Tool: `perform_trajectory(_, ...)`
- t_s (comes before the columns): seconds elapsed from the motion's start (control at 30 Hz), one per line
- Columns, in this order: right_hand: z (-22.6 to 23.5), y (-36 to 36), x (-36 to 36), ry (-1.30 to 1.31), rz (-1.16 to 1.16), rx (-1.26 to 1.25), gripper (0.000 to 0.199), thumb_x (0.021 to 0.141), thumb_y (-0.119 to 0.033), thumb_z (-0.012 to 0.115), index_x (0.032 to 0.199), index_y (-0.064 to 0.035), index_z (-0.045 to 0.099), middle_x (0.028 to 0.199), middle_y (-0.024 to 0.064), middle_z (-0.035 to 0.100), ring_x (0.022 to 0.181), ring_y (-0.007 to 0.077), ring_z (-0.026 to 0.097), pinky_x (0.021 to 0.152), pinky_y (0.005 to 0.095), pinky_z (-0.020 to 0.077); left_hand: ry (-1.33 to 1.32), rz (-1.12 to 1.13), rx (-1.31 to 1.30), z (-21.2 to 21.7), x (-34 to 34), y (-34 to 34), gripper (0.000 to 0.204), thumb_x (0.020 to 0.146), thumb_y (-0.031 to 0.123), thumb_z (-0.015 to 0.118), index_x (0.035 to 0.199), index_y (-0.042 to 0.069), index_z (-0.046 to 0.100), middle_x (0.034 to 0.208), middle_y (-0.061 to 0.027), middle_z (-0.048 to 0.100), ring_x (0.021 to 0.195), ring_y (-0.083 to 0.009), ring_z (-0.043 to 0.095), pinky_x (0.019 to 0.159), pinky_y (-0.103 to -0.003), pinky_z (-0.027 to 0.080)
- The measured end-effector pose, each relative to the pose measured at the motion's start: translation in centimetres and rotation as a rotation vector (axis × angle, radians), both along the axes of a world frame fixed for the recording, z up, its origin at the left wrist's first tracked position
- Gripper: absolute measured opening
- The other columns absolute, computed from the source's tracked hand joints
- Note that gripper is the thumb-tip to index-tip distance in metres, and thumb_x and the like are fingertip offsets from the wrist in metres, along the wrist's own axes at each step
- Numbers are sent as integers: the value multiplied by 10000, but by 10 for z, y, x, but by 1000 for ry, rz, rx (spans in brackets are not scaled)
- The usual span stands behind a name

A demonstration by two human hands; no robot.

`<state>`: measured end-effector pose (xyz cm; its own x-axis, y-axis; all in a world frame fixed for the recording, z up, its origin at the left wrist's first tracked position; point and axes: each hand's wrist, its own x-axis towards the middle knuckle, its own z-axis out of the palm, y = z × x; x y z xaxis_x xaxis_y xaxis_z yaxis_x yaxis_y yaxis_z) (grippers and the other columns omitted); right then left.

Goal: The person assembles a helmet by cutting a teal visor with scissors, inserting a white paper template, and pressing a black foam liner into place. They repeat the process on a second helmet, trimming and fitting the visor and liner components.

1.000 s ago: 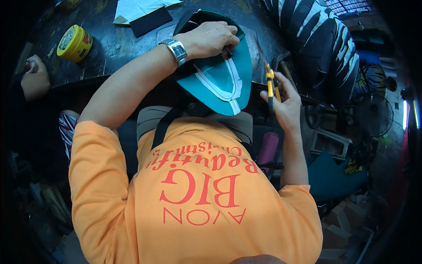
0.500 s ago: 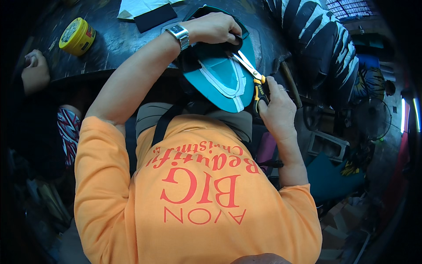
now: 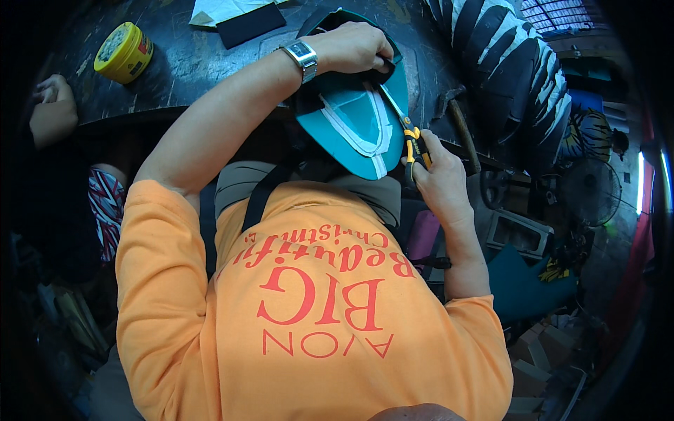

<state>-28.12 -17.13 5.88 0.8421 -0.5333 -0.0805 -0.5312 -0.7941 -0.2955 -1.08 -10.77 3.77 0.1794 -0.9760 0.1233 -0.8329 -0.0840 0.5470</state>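
A teal, curved sheet piece (image 3: 351, 160) with white tape strips (image 3: 347, 136) lies over the near table edge, above my lap. Its upper part is folded and dark inside. My left hand (image 3: 354, 48), wearing a metal watch on the wrist, is closed at the piece's top right, pinching its dark edge; the fingertips are partly hidden. My right hand (image 3: 442, 173) grips scissors (image 3: 415, 146) by their black-and-yellow handles. The blades point up and left toward the left fingertips, and their tips reach the dark part of the teal piece.
On the dark table (image 3: 182, 67) stand a yellow tub (image 3: 126, 59) and a flat black piece (image 3: 250, 26). A hammer (image 3: 460, 128) lies right of the scissors, beside stacked black-and-white pieces (image 3: 516, 77). Another person's hand (image 3: 53, 109) rests at the left edge.
My left hand has shifted slightly right along the piece. The scissors have turned to point more steeply upward, and their blades look closer together.
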Motion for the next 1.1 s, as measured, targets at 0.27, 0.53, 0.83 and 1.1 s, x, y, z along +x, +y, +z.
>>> perform_trajectory(0.27,-5,-6,-5,-16,16,-68,493,832,-180,774,1279,-60,606,874,233,690,832,418,678,733,459,506,-13,4,39,1,-1,-4,223,965,174,649,1112,42,753,1026,-170,745,881,-273,728,845,-340,560)
perform_trajectory(0.53,31,-40,-15,-533,-126,516,653,770,-56,827,1375,-29,582,807,-20,605,698,68,522,643,229,424,-128,-215,-54,4,18,-2,228,881,218,694,1050,70,727,1027,-166,715,965,-377,676,830,-450,524)
perform_trajectory(0.83,10,-136,98,-420,-120,374,693,755,-31,823,1380,-41,525,637,-43,450,564,44,416,514,242,305,-156,-192,-499,35,-8,39,349,887,166,735,1228,109,682,1203,-110,690,1117,-284,654,976,-379,512)
perform_trajectory(1.1,-51,-193,189,-209,-139,120,567,814,-109,727,1349,-87,539,1084,225,705,909,332,722,807,414,556,-196,585,-288,-24,72,155,232,891,194,732,1098,90,719,1112,-100,698,1070,-293,650,937,-382,515)
